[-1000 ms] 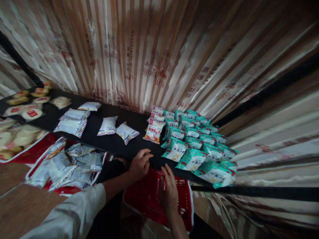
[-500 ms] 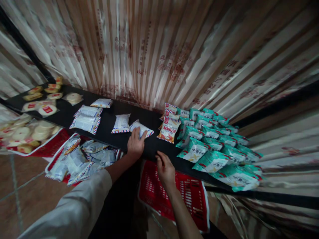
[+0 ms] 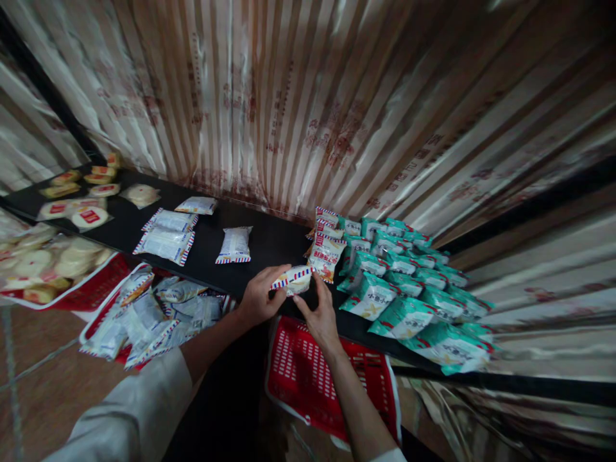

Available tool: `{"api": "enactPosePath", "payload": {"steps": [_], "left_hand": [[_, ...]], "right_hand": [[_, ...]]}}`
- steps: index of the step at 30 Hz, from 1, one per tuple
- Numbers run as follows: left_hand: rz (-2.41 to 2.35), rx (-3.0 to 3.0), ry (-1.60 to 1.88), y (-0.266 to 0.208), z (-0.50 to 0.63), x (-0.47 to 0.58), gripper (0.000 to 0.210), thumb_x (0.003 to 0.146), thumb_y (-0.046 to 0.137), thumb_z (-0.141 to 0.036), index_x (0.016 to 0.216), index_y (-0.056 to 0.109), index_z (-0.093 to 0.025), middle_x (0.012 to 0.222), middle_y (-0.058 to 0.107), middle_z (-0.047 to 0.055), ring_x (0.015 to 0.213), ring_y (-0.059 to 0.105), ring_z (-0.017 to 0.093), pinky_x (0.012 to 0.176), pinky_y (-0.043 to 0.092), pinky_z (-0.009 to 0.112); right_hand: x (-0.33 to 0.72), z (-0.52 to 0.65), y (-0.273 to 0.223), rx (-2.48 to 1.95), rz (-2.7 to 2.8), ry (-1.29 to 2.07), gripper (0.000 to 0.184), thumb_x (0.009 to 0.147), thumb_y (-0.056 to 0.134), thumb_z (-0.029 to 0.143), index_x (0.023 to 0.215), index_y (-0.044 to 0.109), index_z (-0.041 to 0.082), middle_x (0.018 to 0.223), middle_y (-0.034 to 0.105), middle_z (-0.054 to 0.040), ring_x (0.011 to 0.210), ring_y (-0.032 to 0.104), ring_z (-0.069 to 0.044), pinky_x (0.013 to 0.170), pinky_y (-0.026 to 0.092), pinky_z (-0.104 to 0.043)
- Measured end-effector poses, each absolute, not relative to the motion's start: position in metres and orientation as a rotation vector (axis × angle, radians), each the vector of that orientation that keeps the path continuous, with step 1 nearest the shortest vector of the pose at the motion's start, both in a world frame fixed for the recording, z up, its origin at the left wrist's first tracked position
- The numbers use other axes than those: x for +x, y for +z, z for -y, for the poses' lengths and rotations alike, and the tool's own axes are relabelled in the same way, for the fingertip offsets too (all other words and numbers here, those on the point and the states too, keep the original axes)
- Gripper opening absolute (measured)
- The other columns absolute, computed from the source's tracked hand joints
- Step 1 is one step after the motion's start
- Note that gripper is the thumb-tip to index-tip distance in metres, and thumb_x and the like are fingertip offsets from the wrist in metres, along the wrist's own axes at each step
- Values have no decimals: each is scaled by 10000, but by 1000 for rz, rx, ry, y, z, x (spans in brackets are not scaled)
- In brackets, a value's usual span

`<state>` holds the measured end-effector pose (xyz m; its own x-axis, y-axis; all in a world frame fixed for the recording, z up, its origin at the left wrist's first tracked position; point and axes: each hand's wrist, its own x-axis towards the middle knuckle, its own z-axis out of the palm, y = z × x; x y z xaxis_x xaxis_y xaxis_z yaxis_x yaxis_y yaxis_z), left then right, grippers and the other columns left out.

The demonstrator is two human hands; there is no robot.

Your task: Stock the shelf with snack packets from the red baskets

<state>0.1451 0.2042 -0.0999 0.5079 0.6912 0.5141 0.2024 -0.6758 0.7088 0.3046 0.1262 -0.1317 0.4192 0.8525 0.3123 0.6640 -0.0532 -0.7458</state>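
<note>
Both my hands hold one white snack packet (image 3: pixel 292 280) with red and blue striped edges, just above the front edge of the black shelf (image 3: pixel 269 244). My left hand (image 3: pixel 257 296) grips its left end and my right hand (image 3: pixel 318 310) its right end. To the right of the packet stand orange-and-white packets (image 3: pixel 326 254), then a block of teal packets (image 3: pixel 404 282). Another white striped packet (image 3: pixel 233 244) lies flat on the shelf to the left.
A red empty basket (image 3: pixel 308 372) sits below my hands. A second red basket (image 3: pixel 144 311) full of white striped packets is to its left. More white packets (image 3: pixel 166 234) and round pastries (image 3: pixel 72 199) lie further left. A striped foil wall (image 3: pixel 308 109) backs the shelf.
My left hand reached to the white packet lying on the shelf, lifted it and drew it toward the front edge. My right hand rose from the red basket to grip its other end.
</note>
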Motion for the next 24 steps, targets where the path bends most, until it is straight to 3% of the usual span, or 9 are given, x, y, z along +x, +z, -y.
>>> {"api": "enactPosePath", "payload": {"steps": [2, 8, 15, 19, 24], "left_hand": [[-742, 2023, 1037, -94, -209, 143, 410, 791, 492, -202, 1199, 521, -177, 1167, 600, 78, 1041, 567, 195, 917, 456, 324], [-783, 1542, 804, -99, -226, 154, 424, 772, 567, -318, 1161, 530, -152, 895, 657, 33, 696, 599, 118, 619, 482, 214], [-786, 1468, 702, -116, -222, 183, 359, 794, 540, -455, 981, 609, -156, 788, 646, 12, 708, 582, 129, 574, 452, 192], [-871, 1526, 667, -124, -220, 205, 339, 818, 501, -451, 977, 611, -173, 756, 640, -5, 663, 569, 114, 569, 442, 192], [-959, 1649, 658, -120, -226, 236, 295, 850, 448, -418, 961, 605, -195, 761, 637, -10, 698, 575, 124, 623, 450, 207]], "right_hand": [[305, -126, -123, -1727, 1329, 348, 705, 733, 612, 468, 1341, 382, 197, 1350, 456, -106, 1249, 405, -240, 1030, 346, -454], [302, -123, -109, -1629, 1169, 733, 478, 733, 614, 454, 1115, 581, 168, 1040, 671, -69, 945, 617, -221, 875, 473, -394], [312, -110, -126, -1671, 982, 765, 454, 747, 580, 488, 1059, 566, 159, 992, 684, -81, 831, 643, -213, 762, 515, -362], [321, -106, -139, -1891, 976, 564, 531, 769, 534, 516, 1147, 540, 143, 1024, 664, -119, 892, 626, -246, 812, 489, -417], [325, -110, -145, -1970, 1047, 139, 635, 823, 461, 475, 1329, 366, 104, 1239, 523, -181, 1118, 512, -256, 938, 415, -438]]}}
